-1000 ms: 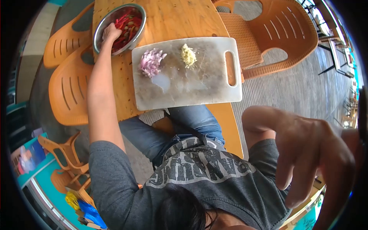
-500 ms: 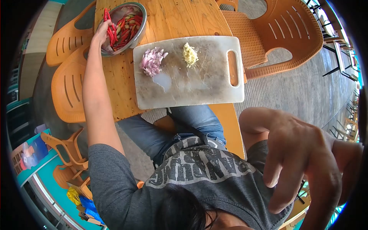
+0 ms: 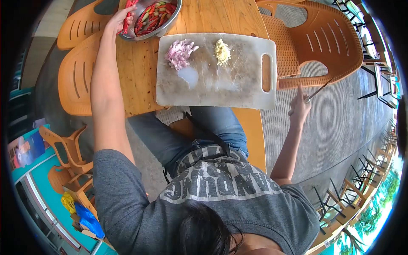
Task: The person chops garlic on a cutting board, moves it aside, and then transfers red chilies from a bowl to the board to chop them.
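My left hand (image 3: 120,20) is closed around a bunch of red chilies (image 3: 126,26), at the left rim of a metal bowl (image 3: 169,26). Inside the bowl lie many more chilies (image 3: 154,19), mostly red with some paler ones. Out to the right, past the table's edge, my right hand (image 3: 300,109) grips a knife (image 3: 318,90), its thin blade pointing up and right. Between my hands sits a worn white cutting board (image 3: 212,95). Sliced shallots (image 3: 180,54) are heaped on its left part, and a small pile of minced garlic (image 3: 222,52) lies near its top middle.
The wooden table (image 3: 212,17) carries the bowl and board. An orange plastic chair (image 3: 327,42) stands at its right, with further chairs (image 3: 78,74) at its left. My legs (image 3: 221,127) are below the board. Stacked furniture (image 3: 344,199) lines the far right.
My right hand has swung away from close to the camera, out to the right, and the knife now shows in it. My left hand, still holding chilies, appears slightly higher, as the view shifted.
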A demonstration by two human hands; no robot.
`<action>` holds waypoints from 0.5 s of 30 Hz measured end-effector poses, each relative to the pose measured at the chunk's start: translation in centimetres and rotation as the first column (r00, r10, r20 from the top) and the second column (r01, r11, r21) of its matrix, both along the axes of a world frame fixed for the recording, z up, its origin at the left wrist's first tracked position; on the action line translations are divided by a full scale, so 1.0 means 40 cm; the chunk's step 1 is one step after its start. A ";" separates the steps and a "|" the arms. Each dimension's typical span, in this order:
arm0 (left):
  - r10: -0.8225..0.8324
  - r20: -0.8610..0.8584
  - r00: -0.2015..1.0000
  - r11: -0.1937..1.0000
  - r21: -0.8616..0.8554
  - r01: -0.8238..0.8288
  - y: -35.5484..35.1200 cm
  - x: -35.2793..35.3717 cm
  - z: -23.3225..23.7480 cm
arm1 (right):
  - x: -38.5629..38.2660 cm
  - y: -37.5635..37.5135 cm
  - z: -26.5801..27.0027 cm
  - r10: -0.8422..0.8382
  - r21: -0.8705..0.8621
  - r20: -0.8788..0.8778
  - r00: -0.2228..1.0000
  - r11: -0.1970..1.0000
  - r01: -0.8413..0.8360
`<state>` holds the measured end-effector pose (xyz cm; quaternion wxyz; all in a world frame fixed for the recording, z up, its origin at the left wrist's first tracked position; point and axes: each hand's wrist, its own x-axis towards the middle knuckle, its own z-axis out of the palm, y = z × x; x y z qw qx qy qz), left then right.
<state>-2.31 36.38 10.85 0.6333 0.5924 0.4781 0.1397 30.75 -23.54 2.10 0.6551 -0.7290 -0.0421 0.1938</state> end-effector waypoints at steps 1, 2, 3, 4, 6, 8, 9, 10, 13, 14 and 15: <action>-0.020 -0.134 0.991 0.997 0.065 0.029 0.001 0.000 -0.003 | -0.018 -0.011 -0.027 -0.010 -0.090 0.119 0.993 0.996 0.021; -0.059 -0.157 0.986 0.995 0.075 0.071 0.002 -0.011 -0.002 | -0.031 -0.025 -0.048 -0.007 -0.104 0.143 0.990 0.994 0.022; -0.099 -0.179 0.979 0.990 0.085 0.116 0.000 -0.016 0.007 | -0.042 -0.037 -0.063 -0.006 -0.117 0.168 0.986 0.993 0.026; -0.140 -0.199 0.970 0.982 0.097 0.161 0.001 -0.017 0.016 | -0.048 -0.043 -0.077 -0.007 -0.126 0.196 0.981 0.991 0.032; -0.187 -0.143 0.972 0.964 0.164 0.209 -0.029 -0.028 0.025 | -0.057 -0.037 -0.083 0.031 -0.107 0.118 0.992 0.994 -0.018; -0.293 -0.229 0.928 0.905 0.246 0.347 -0.283 0.039 0.132 | -0.084 0.008 -0.052 0.062 -0.151 0.101 0.993 0.987 -0.046; -0.293 -0.305 0.906 0.851 0.349 0.392 -0.360 0.060 0.115 | -0.091 0.007 -0.043 0.174 -0.175 0.066 0.983 0.971 -0.160; -0.276 -0.379 0.883 0.784 0.443 0.435 -0.432 0.076 0.085 | -0.100 0.016 -0.044 0.191 -0.151 0.077 0.979 0.973 -0.178; -0.395 -0.557 0.730 0.370 0.631 0.682 -0.636 0.088 -0.009 | -0.115 0.055 -0.089 0.190 -0.068 0.185 0.964 0.981 -0.180; -0.392 -0.575 0.718 0.156 0.728 0.668 -0.676 0.081 -0.069 | -0.115 0.060 -0.089 0.194 -0.074 0.163 0.967 0.980 -0.184; -0.384 -0.670 0.636 0.190 0.616 0.764 -0.736 0.088 -0.066 | -0.120 0.054 -0.080 0.198 -0.084 0.139 0.970 0.979 -0.188</action>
